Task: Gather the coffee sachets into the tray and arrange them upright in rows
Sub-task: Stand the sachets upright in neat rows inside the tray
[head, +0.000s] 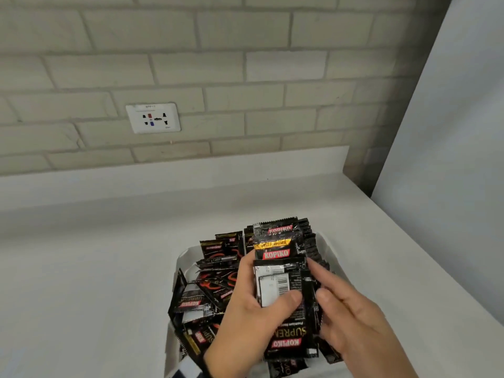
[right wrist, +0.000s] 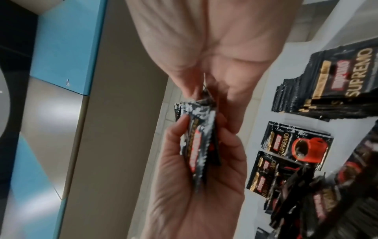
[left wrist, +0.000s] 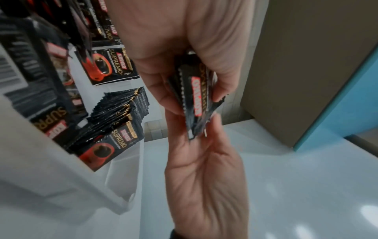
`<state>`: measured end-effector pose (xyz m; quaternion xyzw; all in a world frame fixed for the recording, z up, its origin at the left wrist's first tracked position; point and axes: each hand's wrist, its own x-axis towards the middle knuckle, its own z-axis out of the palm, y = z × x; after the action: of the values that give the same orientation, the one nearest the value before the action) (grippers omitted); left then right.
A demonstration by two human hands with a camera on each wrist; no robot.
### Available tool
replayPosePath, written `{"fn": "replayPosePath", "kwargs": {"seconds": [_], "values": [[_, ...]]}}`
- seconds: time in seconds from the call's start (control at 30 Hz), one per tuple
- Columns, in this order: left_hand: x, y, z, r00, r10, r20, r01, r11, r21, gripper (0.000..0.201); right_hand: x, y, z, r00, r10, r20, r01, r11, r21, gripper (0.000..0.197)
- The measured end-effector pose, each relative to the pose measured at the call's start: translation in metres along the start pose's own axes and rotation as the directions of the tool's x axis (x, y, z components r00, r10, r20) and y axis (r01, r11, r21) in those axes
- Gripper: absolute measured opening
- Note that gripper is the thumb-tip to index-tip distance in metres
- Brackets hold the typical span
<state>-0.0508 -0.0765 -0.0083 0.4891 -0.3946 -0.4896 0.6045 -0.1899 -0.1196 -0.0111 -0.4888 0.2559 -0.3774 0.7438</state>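
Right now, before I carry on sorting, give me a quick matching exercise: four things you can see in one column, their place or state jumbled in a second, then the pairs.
Things
1. bundle of sachets
2. upright row of sachets
3. loose sachets
4. wall socket

Places or states
A. on the brick wall
B. jumbled in the tray's left part
C. held in the grip of left hand and right hand
D. standing along the tray's far right

Pairs: 1-C, 2-D, 3-B, 4-A

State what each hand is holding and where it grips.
The left hand grips a bundle of sachets round its lower half, thumb across the front. The right hand touches its right edge.
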Motion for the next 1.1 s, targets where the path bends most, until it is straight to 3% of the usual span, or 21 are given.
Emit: {"fn": "replayPosePath", "kwargs": {"seconds": [0.07,0.17,0.23,0.37,0.5,0.57,0.63,0.67,0.73,0.77,0.93,0.97,1.03,1.07,1.1], "values": [[-0.002,-0.006,-0.002,0.999,-0.042,0.013,0.042,0.997,-0.061,0.062,-0.01,0.002,-0.005,0.997,-0.054,-0.062,0.047,0.992,-0.121,0.031],[-0.006,-0.012,-0.002,0.998,-0.064,0.012,0.065,0.988,-0.143,0.053,-0.012,0.0,-0.004,0.993,-0.092,-0.08,0.061,0.942,-0.331,0.054],[-0.006,-0.013,-0.001,0.997,-0.07,-0.019,0.065,0.979,-0.194,0.054,-0.012,0.0,-0.003,0.984,-0.139,-0.11,0.086,0.917,-0.389,0.055],[-0.006,-0.007,0.005,0.995,-0.061,-0.081,0.036,0.96,-0.279,0.059,-0.01,0.003,0.006,0.922,-0.324,-0.213,0.257,0.922,-0.288,0.016],[0.0,0.004,0.017,0.995,-0.033,-0.096,-0.011,0.905,-0.426,0.054,-0.006,0.008,0.01,0.813,-0.516,-0.269,0.452,0.851,-0.268,0.037],[0.004,0.009,0.026,0.994,-0.026,-0.105,-0.027,0.88,-0.473,0.055,-0.005,0.0,0.015,0.758,-0.551,-0.349,0.523,0.833,-0.18,0.028],[0.007,0.011,0.035,0.996,-0.018,-0.086,-0.028,0.862,-0.506,0.054,-0.004,-0.005,0.02,0.744,-0.54,-0.393,0.536,0.834,-0.13,0.02],[0.009,0.011,0.04,0.997,-0.008,-0.071,-0.03,0.855,-0.518,0.053,-0.006,-0.006,0.021,0.753,-0.529,-0.391,0.526,0.841,-0.125,0.024],[0.012,0.009,0.048,0.998,0.01,-0.056,-0.038,0.846,-0.531,0.053,-0.008,-0.008,0.017,0.786,-0.449,-0.425,0.46,0.884,-0.082,0.056],[0.013,0.007,0.051,0.998,0.021,-0.057,-0.048,0.849,-0.527,0.052,-0.009,-0.01,0.015,0.804,-0.391,-0.448,0.419,0.907,-0.039,0.061],[0.013,0.004,0.059,0.983,0.117,-0.143,-0.165,0.901,-0.401,0.041,-0.003,-0.015,-0.004,0.878,-0.264,-0.399,0.341,0.931,0.134,0.022],[0.012,0.005,0.061,0.976,0.148,-0.159,-0.198,0.905,-0.375,0.04,0.0,-0.011,-0.011,0.887,-0.249,-0.389,0.341,0.921,0.187,0.023],[0.012,0.007,0.063,0.968,0.204,-0.148,-0.243,0.911,-0.334,0.04,-0.001,-0.003,-0.015,0.948,-0.187,-0.258,0.274,0.891,0.361,0.054],[0.012,0.007,0.064,0.968,0.219,-0.124,-0.247,0.918,-0.309,0.042,-0.006,0.0,-0.023,0.888,-0.193,-0.417,0.301,0.93,0.21,0.065],[0.011,0.006,0.065,0.97,0.226,-0.094,-0.244,0.93,-0.276,0.045,-0.007,0.004,-0.032,0.919,-0.177,-0.352,0.289,0.91,0.297,0.069]]}}
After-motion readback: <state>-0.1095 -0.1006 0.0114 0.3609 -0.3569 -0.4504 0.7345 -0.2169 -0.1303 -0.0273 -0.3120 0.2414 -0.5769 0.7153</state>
